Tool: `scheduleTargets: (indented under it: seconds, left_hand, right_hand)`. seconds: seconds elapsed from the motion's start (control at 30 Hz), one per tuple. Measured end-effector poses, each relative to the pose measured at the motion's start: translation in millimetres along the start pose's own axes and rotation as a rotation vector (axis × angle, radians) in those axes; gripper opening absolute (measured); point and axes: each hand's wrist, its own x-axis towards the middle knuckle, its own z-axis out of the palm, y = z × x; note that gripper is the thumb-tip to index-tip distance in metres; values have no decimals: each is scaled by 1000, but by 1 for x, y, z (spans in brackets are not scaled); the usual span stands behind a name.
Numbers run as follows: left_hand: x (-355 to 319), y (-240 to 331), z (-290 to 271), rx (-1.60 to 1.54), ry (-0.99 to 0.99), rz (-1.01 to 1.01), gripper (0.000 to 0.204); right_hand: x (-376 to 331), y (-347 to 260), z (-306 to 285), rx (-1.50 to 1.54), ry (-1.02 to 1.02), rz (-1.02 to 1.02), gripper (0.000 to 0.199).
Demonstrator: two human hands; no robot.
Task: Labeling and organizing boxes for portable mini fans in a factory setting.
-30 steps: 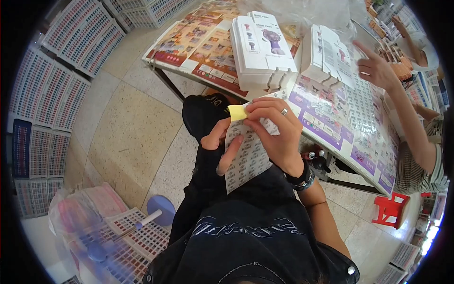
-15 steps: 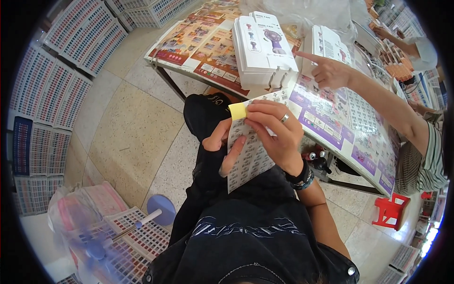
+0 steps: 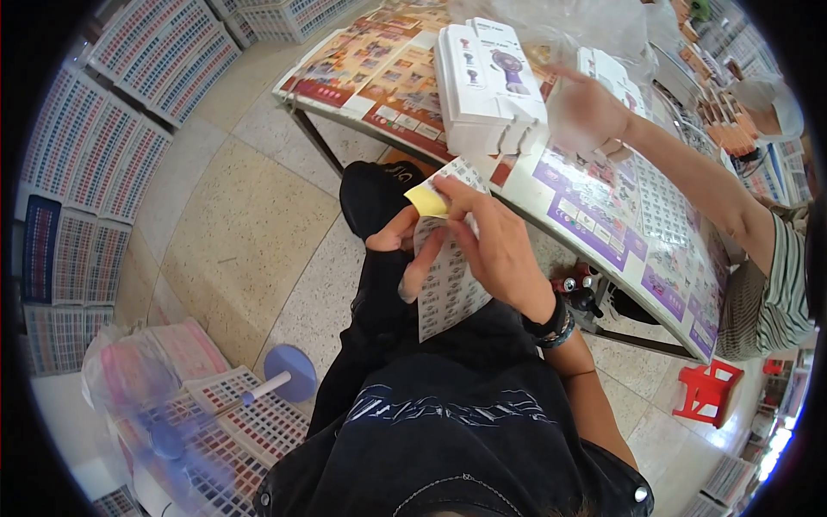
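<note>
Two bare hands meet at a gray-printed sticker sheet (image 3: pixel 445 297) held above the lap, beside the table (image 3: pixel 633 293), its long axis running away from the body toward the stack of flat handheld-fan cartons (image 3: pixel 482 99) and leaning slightly right. Jutting left across the sheet's upper part is a small yellow paper slip (image 3: pixel 425 200), and the right hand (image 3: pixel 502 250), the nearer to it, has its fingertips nearly together on the slip's right end. Just below, the left hand (image 3: pixel 394 235) grips the sheet's left edge, thumb on the printed face, other fingers partly hidden.
</note>
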Motion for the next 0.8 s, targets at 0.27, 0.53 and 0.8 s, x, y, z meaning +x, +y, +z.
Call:
scheduleTargets:
  seconds: [0.27, 0.53, 0.8]
  left_hand:
    - [-4, 8, -4, 80, -75, -12, 48]
    - [14, 15, -25, 115, -105, -197, 46]
    - [32, -4, -46, -235, -72, -215, 46]
  right_hand:
    - [-3, 6, 1, 19, -12, -3, 23]
    - [-5, 7, 11, -44, -30, -202, 27]
    - [-10, 3, 13, 384, 109, -95, 41]
